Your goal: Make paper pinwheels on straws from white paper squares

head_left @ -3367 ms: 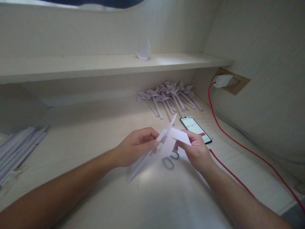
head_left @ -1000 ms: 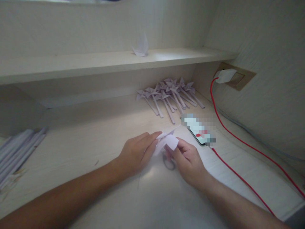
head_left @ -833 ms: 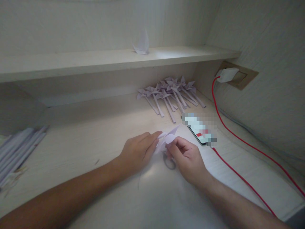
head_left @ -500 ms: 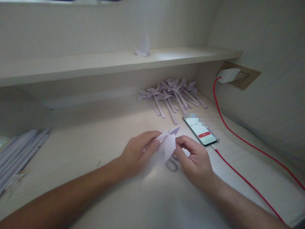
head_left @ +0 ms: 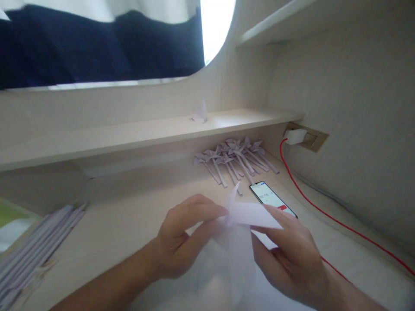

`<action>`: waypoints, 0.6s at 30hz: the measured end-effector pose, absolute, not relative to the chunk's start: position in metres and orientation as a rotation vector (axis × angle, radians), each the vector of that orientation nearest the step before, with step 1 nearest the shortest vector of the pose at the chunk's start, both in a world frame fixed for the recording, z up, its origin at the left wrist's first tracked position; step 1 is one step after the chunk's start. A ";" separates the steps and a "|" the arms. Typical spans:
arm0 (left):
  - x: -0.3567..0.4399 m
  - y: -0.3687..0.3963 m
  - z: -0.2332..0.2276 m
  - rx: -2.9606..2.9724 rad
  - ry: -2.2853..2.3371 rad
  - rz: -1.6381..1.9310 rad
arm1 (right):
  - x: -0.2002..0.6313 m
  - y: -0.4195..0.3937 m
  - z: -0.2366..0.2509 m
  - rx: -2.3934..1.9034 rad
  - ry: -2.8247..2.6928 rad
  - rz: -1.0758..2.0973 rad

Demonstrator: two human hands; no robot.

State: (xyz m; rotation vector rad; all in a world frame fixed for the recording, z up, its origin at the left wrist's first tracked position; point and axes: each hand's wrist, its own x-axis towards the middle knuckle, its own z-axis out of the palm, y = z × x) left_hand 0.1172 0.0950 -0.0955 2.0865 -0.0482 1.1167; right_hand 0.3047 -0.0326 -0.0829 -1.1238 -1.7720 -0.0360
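Between my hands is a white paper pinwheel with folded blades, one pointing up, one to the right and one hanging down, blurred. My left hand is closed, thumb and fingertips pinching it near its centre. On the other side, my right hand has its fingers and thumb at the right and lower blades. Parts of the paper behind the fingers are hidden. Beyond the hands lies a pile of finished-looking paper pinwheels on paper sticks.
A phone with a timer lies behind my right hand. A red cable runs from a white charger in the wall socket. Rolled paper sticks lie at left. A folded paper figure stands on the shelf.
The view has tilted up, showing the window and dark curtain. The pinwheel is turned and nearer, its blades more spread. A grey ring seen below the hands is now hidden.
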 end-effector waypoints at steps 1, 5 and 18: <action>0.118 0.096 -0.091 2.080 -0.062 1.170 | 0.305 -0.032 -0.074 -1.107 -1.788 -0.052; 0.123 0.100 -0.074 2.048 -0.137 1.403 | 0.304 -0.032 -0.045 -1.090 -1.840 -0.114; 0.113 0.106 -0.069 2.106 -0.113 1.674 | 0.296 -0.022 -0.039 -1.057 -1.770 0.029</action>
